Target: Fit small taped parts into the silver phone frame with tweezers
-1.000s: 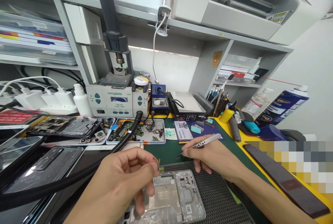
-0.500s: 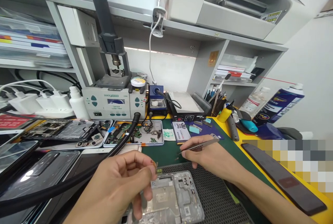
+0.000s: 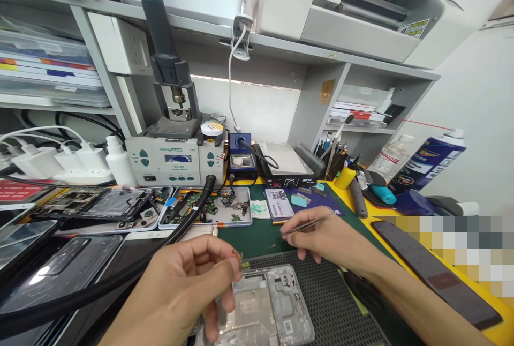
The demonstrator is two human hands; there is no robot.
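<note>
My left hand (image 3: 188, 281) is closed in a pinch on a small orange-brown flex piece (image 3: 238, 255), which shows only at the fingertips. Beneath those fingers lies a silver phone frame (image 3: 287, 303) with its inner side up, partly covered by the hand. Metal tweezers (image 3: 311, 223) are gripped in my right hand (image 3: 321, 239), above the green mat behind the frame. The tweezers' tips point left, and a tiny piece (image 3: 272, 245) shows near them; I cannot tell whether they touch it.
The frame lies on a black perforated pad (image 3: 333, 287). Behind are trays of phone parts (image 3: 209, 223), a rework station (image 3: 180, 161) and a heating plate (image 3: 289, 161). A thick black hose (image 3: 176, 241) crosses the left side over several phones. A dark phone (image 3: 433, 276) lies at right.
My right hand has shifted slightly to the right and turned, so the tweezers look narrower. The left hand stays nearly still with its pinch. The whole view has shifted a little.
</note>
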